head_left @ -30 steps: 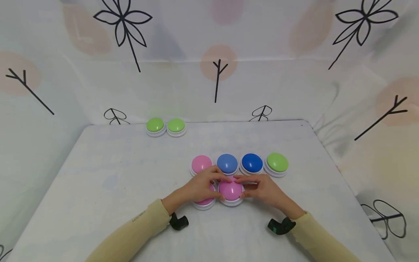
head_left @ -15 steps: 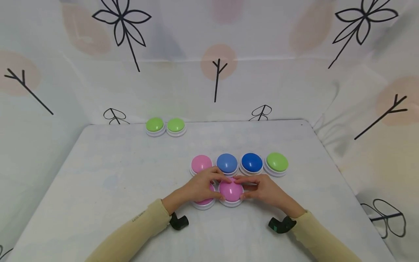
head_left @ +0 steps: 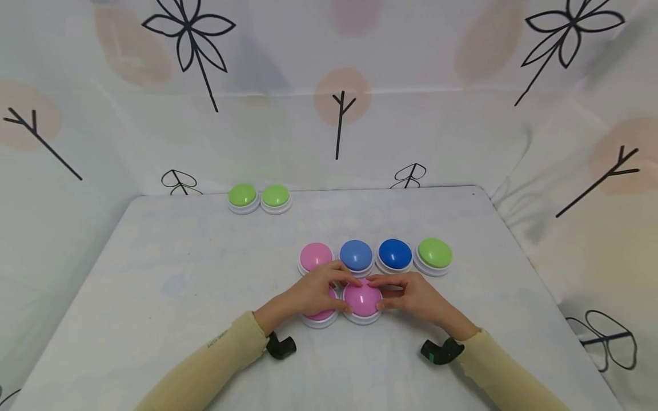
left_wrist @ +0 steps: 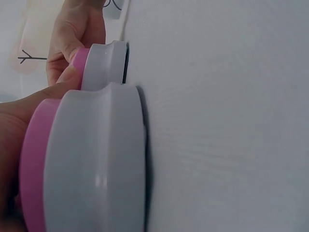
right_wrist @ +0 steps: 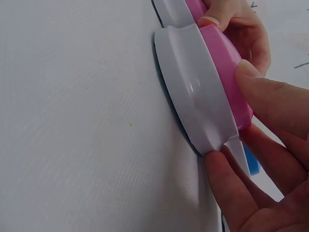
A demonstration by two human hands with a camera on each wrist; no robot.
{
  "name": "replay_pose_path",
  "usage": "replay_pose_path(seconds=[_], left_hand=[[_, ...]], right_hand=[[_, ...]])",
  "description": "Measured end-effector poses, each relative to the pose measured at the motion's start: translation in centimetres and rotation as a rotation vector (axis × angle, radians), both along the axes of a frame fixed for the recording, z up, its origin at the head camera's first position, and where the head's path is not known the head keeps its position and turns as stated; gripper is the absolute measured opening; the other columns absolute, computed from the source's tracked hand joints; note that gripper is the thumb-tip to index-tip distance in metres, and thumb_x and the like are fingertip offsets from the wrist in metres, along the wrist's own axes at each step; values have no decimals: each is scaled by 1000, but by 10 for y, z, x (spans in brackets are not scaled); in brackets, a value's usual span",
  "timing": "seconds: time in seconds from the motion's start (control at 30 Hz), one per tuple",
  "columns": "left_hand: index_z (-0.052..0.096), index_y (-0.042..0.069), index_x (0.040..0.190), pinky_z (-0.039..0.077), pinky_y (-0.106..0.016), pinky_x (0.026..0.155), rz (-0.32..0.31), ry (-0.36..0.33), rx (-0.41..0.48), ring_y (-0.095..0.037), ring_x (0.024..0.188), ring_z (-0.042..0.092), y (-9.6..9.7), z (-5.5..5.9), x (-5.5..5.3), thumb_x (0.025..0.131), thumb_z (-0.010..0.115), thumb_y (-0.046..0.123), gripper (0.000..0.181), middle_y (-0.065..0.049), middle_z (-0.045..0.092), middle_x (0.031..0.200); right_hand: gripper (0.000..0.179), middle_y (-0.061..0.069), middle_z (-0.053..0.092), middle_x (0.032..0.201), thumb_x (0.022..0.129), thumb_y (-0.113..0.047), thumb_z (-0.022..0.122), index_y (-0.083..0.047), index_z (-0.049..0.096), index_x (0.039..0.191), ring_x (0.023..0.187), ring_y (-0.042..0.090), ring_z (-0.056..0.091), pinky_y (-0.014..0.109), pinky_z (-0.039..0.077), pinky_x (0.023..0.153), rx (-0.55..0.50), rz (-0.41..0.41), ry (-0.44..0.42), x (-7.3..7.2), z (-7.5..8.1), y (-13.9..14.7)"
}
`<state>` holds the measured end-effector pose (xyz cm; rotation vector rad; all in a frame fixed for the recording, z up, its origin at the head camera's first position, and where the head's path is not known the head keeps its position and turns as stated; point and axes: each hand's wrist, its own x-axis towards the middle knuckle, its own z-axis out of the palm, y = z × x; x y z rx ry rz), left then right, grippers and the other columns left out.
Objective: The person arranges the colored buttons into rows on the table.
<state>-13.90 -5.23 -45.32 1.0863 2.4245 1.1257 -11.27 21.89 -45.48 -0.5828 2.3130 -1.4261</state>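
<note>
Both hands are at a pink push button (head_left: 362,299) with a white round base, in the front row on the table. My left hand (head_left: 320,289) holds its left side with thumb and fingertips, reaching over a second pink button (head_left: 320,321) that it partly covers. From the right, my right hand (head_left: 411,295) holds the same button. In the right wrist view, the right thumb touches the pink dome (right_wrist: 224,72) while a fingertip meets the white base (right_wrist: 193,92). The left wrist view shows the covered button (left_wrist: 91,159) large in front, with the held one (left_wrist: 104,65) beyond it.
Right behind the hands runs a row: a pink button (head_left: 316,257), a light blue one (head_left: 356,255), a dark blue one (head_left: 394,254) and a green one (head_left: 434,253). Two green buttons (head_left: 242,196) stand at the white table's (head_left: 169,274) back edge, before a patterned cloth (head_left: 288,131).
</note>
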Motion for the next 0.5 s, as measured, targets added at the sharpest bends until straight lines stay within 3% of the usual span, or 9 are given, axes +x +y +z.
replay_pose_path(seconds=[0.23, 0.5], left_hand=[[71, 25, 122, 49, -22, 87, -23, 1, -13, -7, 105, 53, -2, 4, 0, 80, 86, 28, 44, 12, 58, 113], [71, 22, 123, 50, -19, 85, -63, 61, -6, -5, 103, 53, -4, 0, -4, 80, 85, 25, 45, 9, 60, 116]], right_hand=[[44, 4, 64, 133, 84, -25, 82, -19, 70, 126, 121, 27, 61, 31, 52, 93, 8, -13, 7, 2, 0, -1], [45, 7, 62, 135, 84, -20, 82, -16, 69, 127, 122, 29, 60, 32, 52, 94, -23, -17, 0, 4, 2, -4]])
